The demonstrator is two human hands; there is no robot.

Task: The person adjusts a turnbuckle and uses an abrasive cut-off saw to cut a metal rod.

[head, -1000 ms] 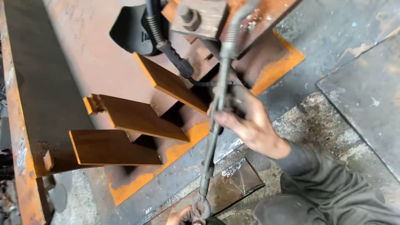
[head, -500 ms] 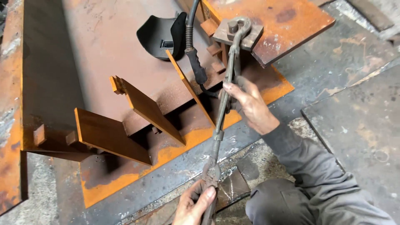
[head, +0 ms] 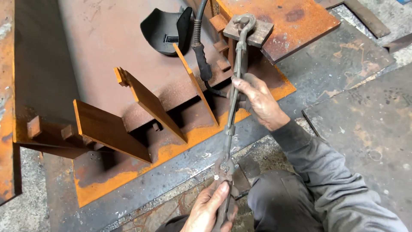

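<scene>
Seen from above, looking down at rusty steel work on a shop floor. At far left, an orange-brown steel beam (head: pixel 38 86) lying flat, with two upright rusty plates (head: pixel 109 131) standing on edge beside it. Further right, a third thin plate (head: pixel 195 83) tilted upright. Behind these, a black welding mask (head: pixel 165 30) resting on the broad steel sheet. Just right of the mask, a black cable with a ribbed handle (head: pixel 201 60) hanging down between the plates. At bottom centre, left hand (head: pixel 210 210), grip closed around the lower end of a long grey metal rod (head: pixel 231 111). Rod running up and slightly right, its hooked top looped over a bolt on a small square block (head: pixel 257 32). Right hand (head: pixel 259 103), grip closed around the rod's middle, grey sleeve (head: pixel 334 180) trailing to lower right. Dark stained steel floor plates (head: pixel 369 107) at right.
</scene>
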